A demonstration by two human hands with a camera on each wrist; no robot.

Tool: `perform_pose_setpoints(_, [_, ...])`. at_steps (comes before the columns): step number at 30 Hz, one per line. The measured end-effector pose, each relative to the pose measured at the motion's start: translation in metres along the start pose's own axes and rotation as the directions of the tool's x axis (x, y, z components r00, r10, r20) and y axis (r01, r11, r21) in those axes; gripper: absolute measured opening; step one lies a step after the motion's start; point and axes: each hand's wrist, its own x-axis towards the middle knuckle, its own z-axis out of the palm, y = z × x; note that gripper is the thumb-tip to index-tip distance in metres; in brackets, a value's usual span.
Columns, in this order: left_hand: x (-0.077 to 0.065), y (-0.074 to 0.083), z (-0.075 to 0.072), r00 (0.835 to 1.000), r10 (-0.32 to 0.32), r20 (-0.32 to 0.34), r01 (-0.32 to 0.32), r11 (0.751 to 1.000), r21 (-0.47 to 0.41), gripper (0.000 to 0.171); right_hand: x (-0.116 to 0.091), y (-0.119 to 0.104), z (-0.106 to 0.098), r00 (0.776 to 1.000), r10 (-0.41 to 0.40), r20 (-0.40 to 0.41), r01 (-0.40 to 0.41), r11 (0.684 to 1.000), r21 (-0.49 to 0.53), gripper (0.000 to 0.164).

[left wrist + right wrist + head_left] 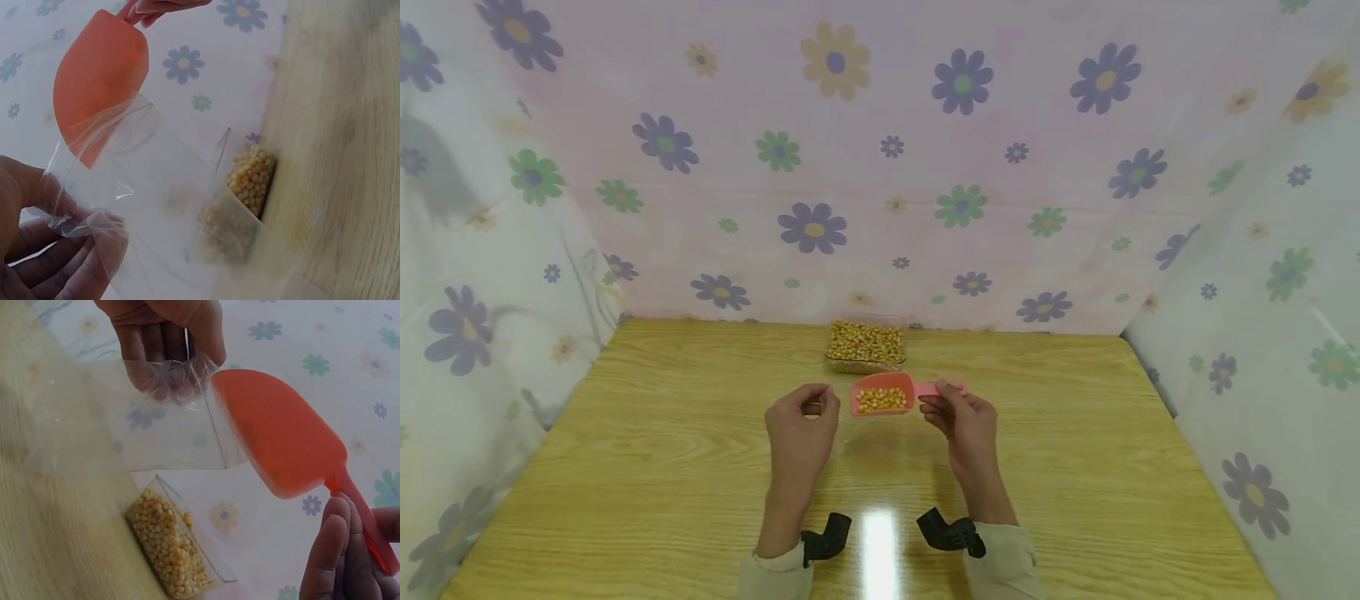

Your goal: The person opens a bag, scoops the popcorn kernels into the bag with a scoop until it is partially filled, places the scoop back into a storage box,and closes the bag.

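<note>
My left hand (pixel 802 421) pinches the edge of a clear plastic bag (pixel 169 194), which hangs below the fingers and looks empty in both wrist views. My right hand (pixel 964 421) grips the handle of a coral-pink scoop (pixel 914 388) between thumb and fingers. Yellow corn kernels (pixel 882 401) lie in the scoop's bowl. From the right wrist view, the tip of the scoop (pixel 284 434) overlaps the mouth of the bag (pixel 169 425), close beside the left fingers. The scoop is held roughly level, well above the tabletop.
Beyond the hands, a clear glass container (pixel 867 365) full of corn kernels stands on the wooden table (pixel 685 433) near its back edge. Flower-patterned cloth (pixel 880 175) hangs behind the table and along both sides. Black camera mounts sit on both wrists.
</note>
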Motion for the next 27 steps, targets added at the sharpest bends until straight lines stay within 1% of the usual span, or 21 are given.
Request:
perform_pose_setpoints(6, [-0.001,-0.004,0.004,0.998,0.052,0.032,-0.052,0.999,-0.003,0.012,-0.002,0.003,0.001,0.999,-0.042,-0.008,0.041,0.997,-0.059,0.020])
perform_pose_setpoints(10, [-0.002,-0.005,0.005,0.998,0.059,0.039,-0.059,0.998,-0.006,0.010,-0.005,0.003,0.004,0.999,-0.053,0.005,0.053,0.994,-0.092,0.022])
perform_pose_setpoints(16, [-0.003,-0.007,0.006,0.995,0.082,0.062,-0.082,0.997,-0.011,0.010,-0.006,0.001,0.005,0.998,-0.063,-0.006,0.062,0.989,-0.132,0.025])
perform_pose_setpoints(22, [0.000,-0.007,0.004,0.991,0.107,0.075,-0.106,0.994,-0.020,0.009,-0.007,0.000,0.008,0.996,-0.088,0.008,0.088,0.984,-0.156,0.029])
perform_pose_setpoints(27, [0.002,-0.008,0.005,0.990,0.110,0.083,-0.108,0.994,-0.031,0.010,-0.007,0.000,0.010,0.993,-0.122,0.008,0.121,0.975,-0.188,0.028])
